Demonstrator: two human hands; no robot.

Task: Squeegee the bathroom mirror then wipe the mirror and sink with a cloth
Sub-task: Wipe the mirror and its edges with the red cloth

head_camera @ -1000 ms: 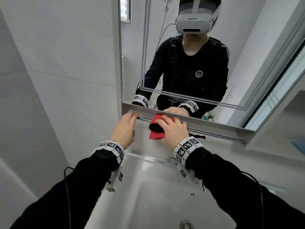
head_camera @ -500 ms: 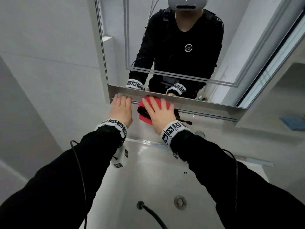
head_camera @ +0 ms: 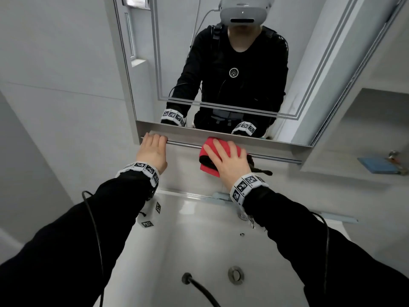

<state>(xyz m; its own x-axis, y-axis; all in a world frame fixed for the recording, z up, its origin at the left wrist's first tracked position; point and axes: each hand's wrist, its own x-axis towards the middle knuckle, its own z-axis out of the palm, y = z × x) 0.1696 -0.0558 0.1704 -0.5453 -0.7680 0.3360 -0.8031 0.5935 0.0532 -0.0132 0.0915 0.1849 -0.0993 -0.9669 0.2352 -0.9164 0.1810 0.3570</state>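
Much of the cloth, the rail and the sink lies out of sight

The right hand (head_camera: 229,159) covers most of the red cloth (head_camera: 207,159), and its fingertips hide the rail (head_camera: 186,145) there; the left hand (head_camera: 152,151) hides the rail's near end. The mirror (head_camera: 309,69) is cut off at the top edge, the sink (head_camera: 199,244) at the bottom. A dark item (head_camera: 261,171) behind the right wrist is too hidden to identify.

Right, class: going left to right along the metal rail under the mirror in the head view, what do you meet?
Left hand gripping the thin metal rail → folded red cloth → right hand pressed on it → blue rectangular sponge.
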